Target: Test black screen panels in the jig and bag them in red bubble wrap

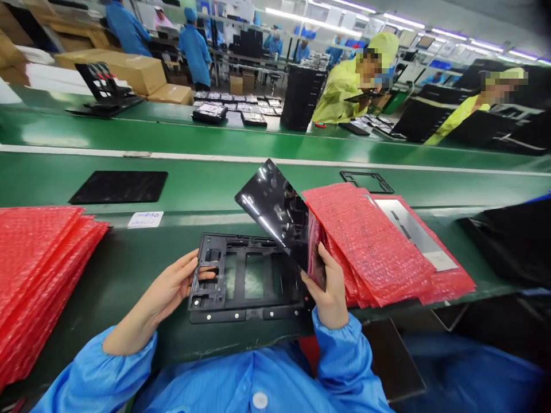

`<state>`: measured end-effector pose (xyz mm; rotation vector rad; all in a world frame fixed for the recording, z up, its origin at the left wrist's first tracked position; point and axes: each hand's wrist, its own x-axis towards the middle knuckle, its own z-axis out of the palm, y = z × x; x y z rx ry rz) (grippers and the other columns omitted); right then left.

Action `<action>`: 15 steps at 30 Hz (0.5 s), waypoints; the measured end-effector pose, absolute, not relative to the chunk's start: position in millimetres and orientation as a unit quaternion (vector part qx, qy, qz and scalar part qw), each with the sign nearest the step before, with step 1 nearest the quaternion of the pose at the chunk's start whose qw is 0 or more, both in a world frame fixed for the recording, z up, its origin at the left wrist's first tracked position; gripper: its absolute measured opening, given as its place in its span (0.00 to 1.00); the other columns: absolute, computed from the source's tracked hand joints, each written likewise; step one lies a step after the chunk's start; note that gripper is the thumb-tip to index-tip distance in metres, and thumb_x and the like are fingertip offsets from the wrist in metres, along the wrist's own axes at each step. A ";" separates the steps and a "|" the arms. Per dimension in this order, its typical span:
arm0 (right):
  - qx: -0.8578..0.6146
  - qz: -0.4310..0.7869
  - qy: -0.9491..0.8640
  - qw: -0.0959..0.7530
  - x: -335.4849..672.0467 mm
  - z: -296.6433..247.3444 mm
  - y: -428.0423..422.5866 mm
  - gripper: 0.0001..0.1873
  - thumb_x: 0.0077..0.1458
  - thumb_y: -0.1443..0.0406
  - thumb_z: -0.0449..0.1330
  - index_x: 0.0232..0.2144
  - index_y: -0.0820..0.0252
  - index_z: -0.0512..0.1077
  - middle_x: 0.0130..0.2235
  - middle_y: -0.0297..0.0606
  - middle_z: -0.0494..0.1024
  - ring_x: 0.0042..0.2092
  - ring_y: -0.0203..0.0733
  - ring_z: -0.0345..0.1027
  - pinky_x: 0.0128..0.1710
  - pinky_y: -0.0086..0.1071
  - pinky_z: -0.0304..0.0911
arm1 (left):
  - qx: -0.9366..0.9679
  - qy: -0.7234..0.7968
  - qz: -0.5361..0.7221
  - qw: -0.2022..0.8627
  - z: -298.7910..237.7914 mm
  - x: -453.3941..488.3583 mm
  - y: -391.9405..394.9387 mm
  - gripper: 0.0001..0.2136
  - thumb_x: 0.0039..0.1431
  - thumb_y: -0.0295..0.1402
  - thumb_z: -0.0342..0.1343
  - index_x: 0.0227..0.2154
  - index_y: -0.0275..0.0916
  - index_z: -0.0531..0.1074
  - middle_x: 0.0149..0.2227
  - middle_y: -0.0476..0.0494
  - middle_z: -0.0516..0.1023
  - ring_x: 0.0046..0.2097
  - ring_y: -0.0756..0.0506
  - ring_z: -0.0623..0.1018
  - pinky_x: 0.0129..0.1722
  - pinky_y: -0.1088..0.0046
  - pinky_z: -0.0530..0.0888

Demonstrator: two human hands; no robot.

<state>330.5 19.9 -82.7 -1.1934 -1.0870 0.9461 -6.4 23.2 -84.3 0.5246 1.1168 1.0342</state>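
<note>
A black plastic frame (247,278) with cut-out windows lies flat on the green bench in front of me. My left hand (166,289) grips its left edge, thumb hooked through an opening. My right hand (329,289) holds a glossy black glass panel (275,209) by its lower corner, tilted up above the frame's right side. The panel sticks out of a red bubble-wrap bag (365,241), the top one of a pile to the right.
A stack of red bubble bags (38,264) lies at the left. A black panel (118,186) and a thin black frame (365,182) rest on the green conveyor (215,189). A silver plate (415,232) lies on the right pile. People in yellow sit opposite.
</note>
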 end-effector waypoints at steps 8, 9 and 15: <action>-0.528 0.369 -0.482 0.594 332.3 -92.4 23.1 0.40 0.43 0.63 0.72 0.59 0.57 0.67 0.62 0.43 0.68 0.67 0.56 0.54 0.65 0.48 0.56 | 0.406 0.600 0.361 0.587 -99.9 5.5 24.5 0.26 0.58 0.45 0.56 0.57 0.40 0.68 0.39 0.38 0.80 0.42 0.38 0.80 0.34 0.65 0.78; -0.530 0.374 -0.477 0.592 331.9 -90.1 22.2 0.41 0.42 0.63 0.72 0.59 0.57 0.67 0.62 0.43 0.68 0.67 0.56 0.54 0.65 0.47 0.56 | 0.469 0.634 0.335 0.515 -101.5 3.3 26.0 0.25 0.58 0.47 0.55 0.56 0.40 0.70 0.40 0.38 0.79 0.43 0.37 0.79 0.36 0.64 0.78; -0.550 0.506 -0.359 0.559 321.3 -76.2 35.1 0.20 0.49 0.55 0.68 0.43 0.57 0.78 0.46 0.42 0.82 0.59 0.58 0.68 0.59 0.49 0.65 | 0.584 0.659 0.317 0.353 -100.1 -3.9 34.5 0.27 0.60 0.52 0.49 0.57 0.43 0.70 0.50 0.38 0.74 0.47 0.36 0.76 0.41 0.63 0.75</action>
